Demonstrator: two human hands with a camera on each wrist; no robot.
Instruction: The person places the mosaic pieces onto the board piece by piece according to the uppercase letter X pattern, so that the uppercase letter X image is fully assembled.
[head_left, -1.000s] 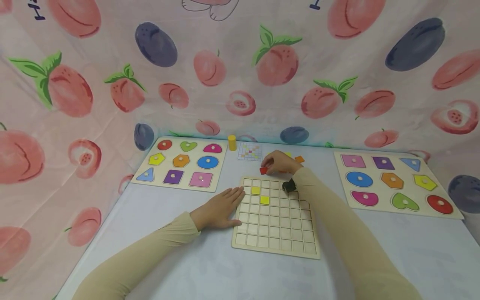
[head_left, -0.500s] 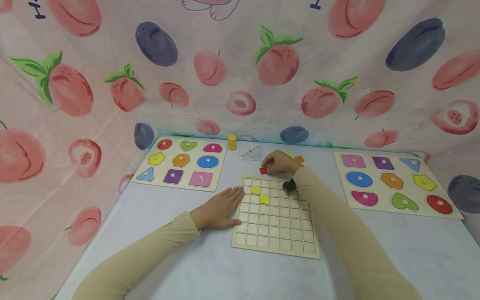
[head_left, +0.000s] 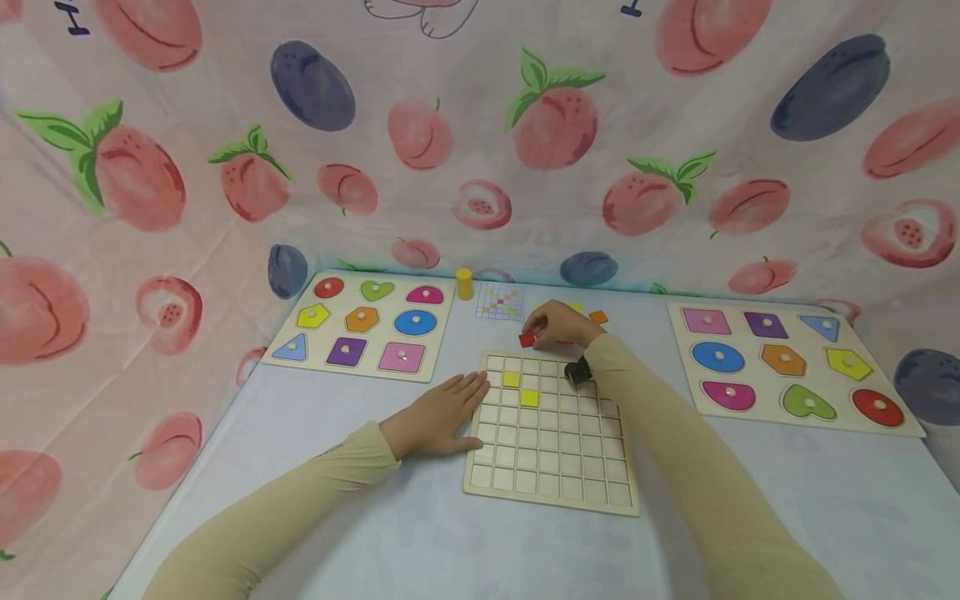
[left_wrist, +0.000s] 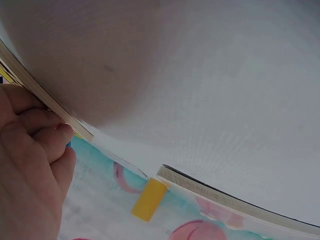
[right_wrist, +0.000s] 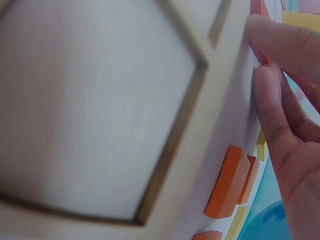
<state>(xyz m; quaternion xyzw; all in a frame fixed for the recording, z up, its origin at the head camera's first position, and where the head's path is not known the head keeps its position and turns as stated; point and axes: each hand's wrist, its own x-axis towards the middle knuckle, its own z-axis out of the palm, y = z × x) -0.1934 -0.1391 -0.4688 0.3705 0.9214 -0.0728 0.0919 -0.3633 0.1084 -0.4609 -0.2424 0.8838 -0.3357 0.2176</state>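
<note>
Near edge of the table: bare cloth in front of the grid board, crossed only by the two sleeves. Left hand lies flat against the grid board's left rim, closing that approach. Right hand and forearm cover the board's far right corner. Open strips run between the grid board and the left shape board, and between it and the right shape board. Behind, the yellow cylinder, pattern card and loose tiles crowd the gap to the curtain.
</note>
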